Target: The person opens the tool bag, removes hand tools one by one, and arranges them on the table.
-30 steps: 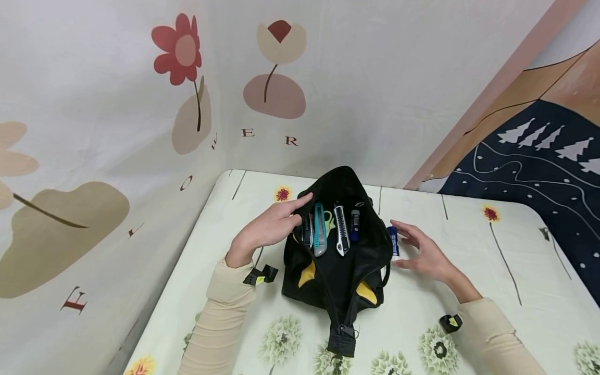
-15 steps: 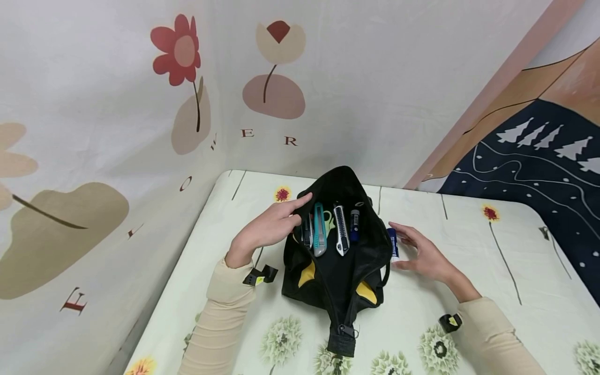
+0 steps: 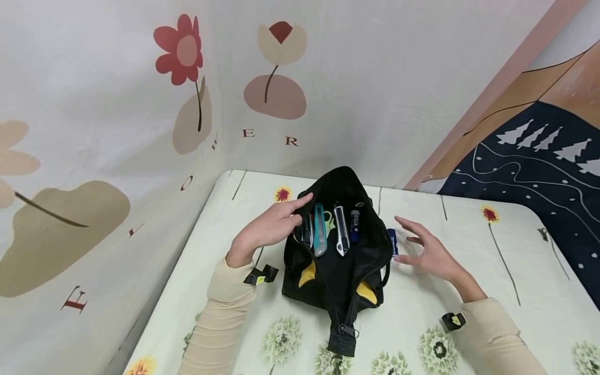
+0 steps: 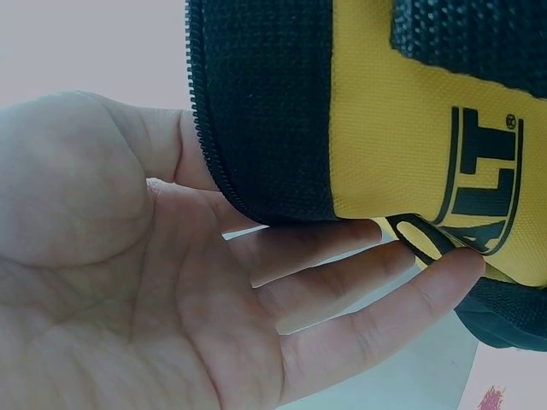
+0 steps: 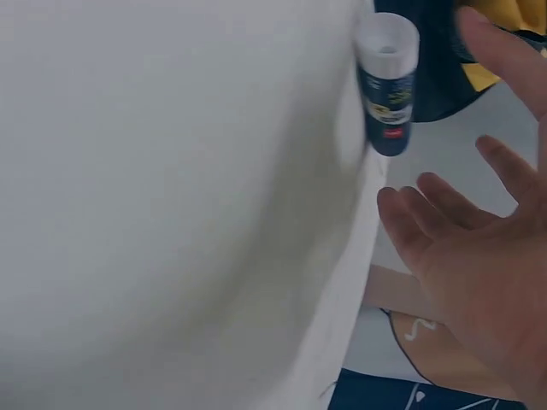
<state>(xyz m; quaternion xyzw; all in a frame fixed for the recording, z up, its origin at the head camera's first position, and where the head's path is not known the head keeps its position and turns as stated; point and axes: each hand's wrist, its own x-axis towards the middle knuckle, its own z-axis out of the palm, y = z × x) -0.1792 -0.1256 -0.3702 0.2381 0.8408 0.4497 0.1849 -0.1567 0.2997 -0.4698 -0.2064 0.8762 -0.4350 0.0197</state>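
Note:
A black and yellow tool bag sits with its mouth spread wide. My left hand grips the bag's left rim, the thumb hidden behind the zipper edge and the other fingers along the yellow outer wall. On the table, close against the bag's right side, is a blue glue stick with a white end. Just right of it my right hand is spread, holding nothing; in the right wrist view its fingers are apart from the glue stick.
Inside the bag are a teal utility knife, a silver and black utility knife, green-handled scissors and a dark blue tube. A flower-print cloth covers the table; a printed curtain hangs behind.
My right hand has let go of the glue stick and drawn back slightly to the right, its fingers opening. The left hand and the bag have stayed put.

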